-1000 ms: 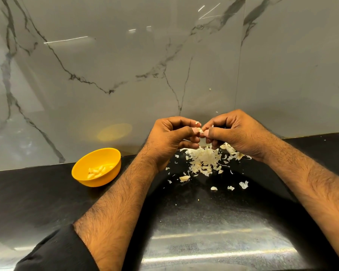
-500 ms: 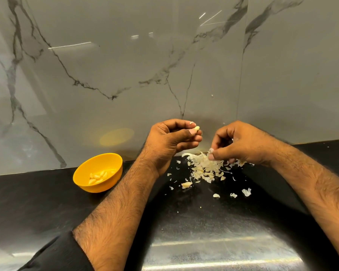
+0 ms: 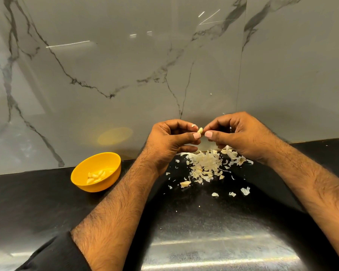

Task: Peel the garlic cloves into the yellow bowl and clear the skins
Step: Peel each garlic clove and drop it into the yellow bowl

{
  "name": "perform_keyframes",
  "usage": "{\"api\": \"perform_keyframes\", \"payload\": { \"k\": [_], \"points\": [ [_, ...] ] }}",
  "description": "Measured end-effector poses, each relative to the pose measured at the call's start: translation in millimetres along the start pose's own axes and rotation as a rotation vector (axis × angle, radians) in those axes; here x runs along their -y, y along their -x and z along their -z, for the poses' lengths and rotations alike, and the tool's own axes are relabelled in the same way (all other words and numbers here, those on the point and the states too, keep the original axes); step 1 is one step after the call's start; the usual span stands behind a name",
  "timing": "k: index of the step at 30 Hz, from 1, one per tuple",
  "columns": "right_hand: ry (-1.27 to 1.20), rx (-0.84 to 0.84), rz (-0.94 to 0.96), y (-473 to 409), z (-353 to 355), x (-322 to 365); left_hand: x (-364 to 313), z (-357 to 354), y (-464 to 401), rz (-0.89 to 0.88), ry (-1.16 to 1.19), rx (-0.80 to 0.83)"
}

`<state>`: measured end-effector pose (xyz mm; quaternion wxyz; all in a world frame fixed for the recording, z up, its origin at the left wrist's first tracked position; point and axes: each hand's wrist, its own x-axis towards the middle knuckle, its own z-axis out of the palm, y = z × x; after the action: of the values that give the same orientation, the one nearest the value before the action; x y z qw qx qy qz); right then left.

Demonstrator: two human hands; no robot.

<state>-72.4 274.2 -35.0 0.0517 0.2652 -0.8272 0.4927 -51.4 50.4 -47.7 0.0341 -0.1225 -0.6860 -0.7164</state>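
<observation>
We held both hands raised above the pile of garlic skins [image 3: 205, 166] on the black desk [image 3: 47, 202], fingers curled. Our left hand [image 3: 169, 141] pinched a peeled garlic clove [image 3: 200, 130] between thumb and fingertips, while our right hand [image 3: 241, 135] nipped the clove's other side. The yellow bowl [image 3: 96, 171] sat well to the left with peeled cloves [image 3: 96, 176] inside.

Garlic clove [image 3: 200, 130] between both hands' fingertips

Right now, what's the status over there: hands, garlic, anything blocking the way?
Left hand and right hand both pinch one garlic clove. Yellow bowl holds peeled cloves. Skins piled on counter. Nothing blocks the bowl.
</observation>
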Motion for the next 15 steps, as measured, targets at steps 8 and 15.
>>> {"api": "perform_keyframes", "payload": {
  "k": [8,15],
  "points": [
    [0.051,-0.009,0.013,0.6,-0.8,0.1,5.0,-2.2,-0.2,-0.018,-0.108,0.018],
    [0.103,0.022,0.033,-0.3,-5.5,0.8,6.5,-3.1,-1.5,-0.03,-0.102,0.055]
  ]
}}
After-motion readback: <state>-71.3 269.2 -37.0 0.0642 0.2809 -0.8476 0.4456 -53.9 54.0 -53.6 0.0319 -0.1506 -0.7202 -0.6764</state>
